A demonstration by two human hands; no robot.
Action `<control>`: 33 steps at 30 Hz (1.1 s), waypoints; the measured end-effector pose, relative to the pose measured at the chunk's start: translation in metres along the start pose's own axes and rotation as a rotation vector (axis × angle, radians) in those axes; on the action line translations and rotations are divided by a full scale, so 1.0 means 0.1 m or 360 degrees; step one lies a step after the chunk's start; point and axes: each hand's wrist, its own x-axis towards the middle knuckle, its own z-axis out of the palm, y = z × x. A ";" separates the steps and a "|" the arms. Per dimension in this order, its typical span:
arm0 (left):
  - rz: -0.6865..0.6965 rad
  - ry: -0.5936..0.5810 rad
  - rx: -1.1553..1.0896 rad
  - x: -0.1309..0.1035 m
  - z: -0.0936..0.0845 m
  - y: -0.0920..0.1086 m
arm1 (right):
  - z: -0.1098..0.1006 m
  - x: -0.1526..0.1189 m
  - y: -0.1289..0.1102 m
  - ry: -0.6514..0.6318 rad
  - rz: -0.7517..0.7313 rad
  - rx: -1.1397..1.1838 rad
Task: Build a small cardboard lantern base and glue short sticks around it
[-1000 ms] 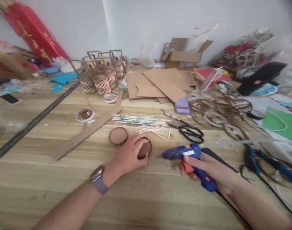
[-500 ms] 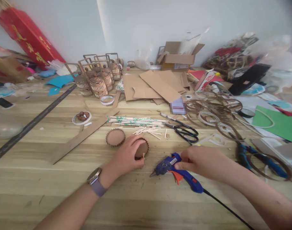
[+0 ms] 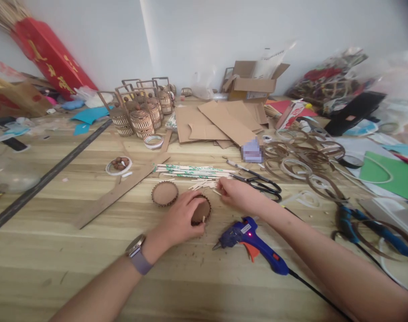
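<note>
My left hand (image 3: pixel 185 218), with a watch at its wrist, is curled round a small round brown tray (image 3: pixel 201 212) with a notched rim. A short pale stick (image 3: pixel 204 219) stands up at that rim near my thumb. My right hand (image 3: pixel 228 190) has its fingertips pressed together at a pile of short pale sticks (image 3: pixel 202 184); what they pinch is too small to tell. A second round tray (image 3: pixel 165 193) lies to the left. The blue glue gun (image 3: pixel 246 237) rests on the table with a red light on.
Black scissors (image 3: pixel 260 185) lie beyond my right hand, near wrapped sticks (image 3: pixel 190 171). Small lidded baskets (image 3: pixel 141 123) and cardboard sheets (image 3: pixel 220 120) stand farther back. Brown rings (image 3: pixel 304 154) and blue-handled pliers (image 3: pixel 374 228) are on the right. A cardboard strip (image 3: pixel 116 197) lies left.
My right hand has let go of the glue gun and moved forward and left to the short sticks. My left hand stays at the tray. The view has shifted slightly.
</note>
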 end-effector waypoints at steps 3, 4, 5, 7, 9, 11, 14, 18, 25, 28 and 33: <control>-0.0020 -0.0005 -0.0004 0.00 -0.01 0.01 | -0.04 -0.09 0.00 0.0006 -0.0051 0.0048; -0.0027 -0.0011 -0.0007 0.01 -0.01 0.01 | -0.06 -0.13 -0.01 0.0018 -0.0073 0.0074; -0.0032 -0.0019 -0.0010 0.01 -0.02 0.02 | -0.10 -0.16 -0.02 0.0031 -0.0096 0.0107; -0.0044 -0.0040 -0.0015 0.01 -0.03 0.03 | -0.16 -0.22 -0.05 0.0043 -0.0150 0.0198; -0.0060 -0.0059 -0.0027 0.02 -0.04 0.03 | -0.18 -0.26 -0.09 0.0016 -0.0223 0.0314; -0.0077 -0.0066 -0.0048 0.02 -0.05 0.04 | -0.17 -0.30 -0.14 -0.0039 -0.0312 0.0426; -0.0079 -0.0069 -0.0079 0.03 -0.06 0.04 | -0.11 -0.33 -0.23 -0.0095 -0.0408 0.0515; -0.0076 -0.0090 -0.0093 0.04 -0.06 0.04 | -0.03 -0.36 -0.31 -0.0121 -0.0477 0.0506; -0.0068 -0.0073 -0.0119 0.04 -0.05 0.04 | 0.00 -0.34 -0.34 -0.0130 -0.0554 0.0435; -0.0072 -0.0073 -0.0124 0.04 -0.05 0.03 | 0.03 -0.32 -0.35 -0.0125 -0.0607 0.0397; -0.0085 -0.0071 -0.0146 0.04 -0.04 0.03 | 0.09 -0.30 -0.33 -0.0065 -0.0701 0.0303</control>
